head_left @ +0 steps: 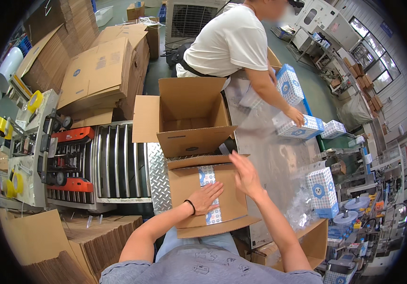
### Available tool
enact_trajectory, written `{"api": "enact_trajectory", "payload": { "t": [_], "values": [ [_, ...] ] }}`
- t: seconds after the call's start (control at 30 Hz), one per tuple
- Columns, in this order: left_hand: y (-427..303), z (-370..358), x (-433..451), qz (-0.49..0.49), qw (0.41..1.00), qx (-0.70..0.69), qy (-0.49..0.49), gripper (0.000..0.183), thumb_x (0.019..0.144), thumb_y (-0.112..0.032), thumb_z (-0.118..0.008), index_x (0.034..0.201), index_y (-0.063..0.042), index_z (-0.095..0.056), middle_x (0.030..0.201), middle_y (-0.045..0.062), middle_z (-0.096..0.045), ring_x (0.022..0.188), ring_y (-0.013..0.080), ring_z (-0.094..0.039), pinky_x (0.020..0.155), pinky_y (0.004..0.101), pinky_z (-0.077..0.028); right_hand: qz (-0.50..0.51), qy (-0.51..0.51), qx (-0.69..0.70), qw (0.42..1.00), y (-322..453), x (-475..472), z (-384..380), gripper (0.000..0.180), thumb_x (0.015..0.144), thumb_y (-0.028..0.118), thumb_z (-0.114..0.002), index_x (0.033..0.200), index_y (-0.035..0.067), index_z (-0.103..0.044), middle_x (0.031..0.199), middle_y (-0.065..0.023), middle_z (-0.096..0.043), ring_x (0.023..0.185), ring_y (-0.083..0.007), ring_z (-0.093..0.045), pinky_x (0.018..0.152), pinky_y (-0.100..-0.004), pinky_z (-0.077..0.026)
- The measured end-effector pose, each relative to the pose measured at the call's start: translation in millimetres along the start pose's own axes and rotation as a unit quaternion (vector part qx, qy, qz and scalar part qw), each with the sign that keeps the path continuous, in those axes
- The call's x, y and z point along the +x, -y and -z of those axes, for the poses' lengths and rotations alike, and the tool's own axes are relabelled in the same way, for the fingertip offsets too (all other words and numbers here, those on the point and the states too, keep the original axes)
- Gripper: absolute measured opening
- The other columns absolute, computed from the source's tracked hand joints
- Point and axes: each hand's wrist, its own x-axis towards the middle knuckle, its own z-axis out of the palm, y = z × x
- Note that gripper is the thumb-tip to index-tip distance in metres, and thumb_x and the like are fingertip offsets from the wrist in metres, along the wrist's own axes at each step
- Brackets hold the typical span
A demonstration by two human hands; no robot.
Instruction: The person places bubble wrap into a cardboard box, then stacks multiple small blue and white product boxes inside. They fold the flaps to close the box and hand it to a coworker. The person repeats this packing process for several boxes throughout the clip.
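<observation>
Right before me stands a cardboard carton [185, 184] with its two side flaps folded inward. Between those flaps a strip of blue-and-white patterned boxes [207, 174] shows. The far flap [203, 162] and the near flap [221, 227] stick outward. My left hand [205, 199], a dark band at its wrist, lies flat across the gap and the left flap. My right hand [248, 175] is at the carton's right edge, fingers spread and pointing away from me; it holds nothing. Whether it touches the cardboard is unclear. Past the far flap stands an open carton [193, 138], its flaps up.
A co-worker [230, 42] reaches over the metal table [271, 167] to a patterned box [297, 126]. Another patterned box [322, 191] stands near clear plastic packaging [299, 206]. On the left are a roller conveyor [118, 159], stacked flat cartons [93, 71] and a taping machine [68, 159].
</observation>
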Motion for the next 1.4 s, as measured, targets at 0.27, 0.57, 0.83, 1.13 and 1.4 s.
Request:
{"api": "enact_trajectory", "payload": {
  "t": [0.27, 0.57, 0.83, 1.13, 1.4],
  "values": [
    [3, -7, 5, 0.025, 0.998, -0.054, 0.012, 0.066, 0.101, -0.04, -0.044, 0.151, 0.002, -0.032, 0.157, 0.021, -0.032, 0.146, 0.035, -0.03, 0.121, 0.0444, -0.023, 0.146, 0.097, -0.038, 0.984, -43, -66, -52, 0.057, 0.086, 0.006, -0.056, 0.143, 0.012, -0.051, 0.149, -0.0087, -0.048, 0.139, -0.0314, -0.042, 0.113, -0.05, -0.036],
    [-112, 86, -83, 0.074, 0.993, -0.057, 0.077, 0.075, 0.092, -0.057, -0.058, 0.143, -0.004, -0.047, 0.149, 0.019, -0.043, 0.137, 0.0363, -0.041, 0.116, 0.0543, -0.027, 0.103, 0.205, 0.121, 0.966, -72, -70, -49, 0.033, 0.101, 0.014, -0.048, 0.13, 0.007, -0.063, 0.135, -0.0112, -0.061, 0.135, -0.0331, -0.047, 0.114, -0.0426, -0.038],
    [15, 3, -81, 0.45, 0.873, 0.063, -0.177, 0.062, 0.099, -0.043, -0.053, 0.151, -0.012, -0.039, 0.158, 0.028, -0.021, 0.147, 0.0431, -0.023, 0.119, 0.054, -0.023, -0.128, -0.031, 0.181, 0.975, -104, -74, -84, 0.036, 0.104, 0.021, -0.042, 0.129, -0.003, -0.053, 0.13, -0.021, -0.057, 0.125, -0.037, -0.05, 0.107, -0.0424, -0.039],
    [61, 10, -135, 0.402, 0.825, -0.269, -0.291, 0.052, 0.108, -0.032, -0.033, 0.156, -0.013, -0.029, 0.159, 0.017, -0.03, 0.15, 0.0336, -0.022, 0.122, 0.0415, -0.019, -0.353, -0.061, 0.25, 0.899, -38, -137, -158, 0.059, 0.108, 0.045, -0.03, 0.148, 0.002, -0.031, 0.143, -0.0236, -0.045, 0.128, -0.036, -0.049, 0.106, -0.0414, -0.038],
    [203, 124, -216, 0.353, 0.876, -0.261, -0.201, 0.05, 0.107, -0.032, -0.036, 0.153, -0.013, -0.034, 0.155, 0.016, -0.038, 0.143, 0.0325, -0.036, 0.119, 0.0402, -0.029, -0.368, -0.123, 0.314, 0.867, 93, -49, -264, 0.065, 0.108, 0.045, -0.031, 0.151, -0.002, -0.022, 0.153, -0.0249, -0.031, 0.138, -0.0337, -0.037, 0.113, -0.0419, -0.032]
  ]
}}
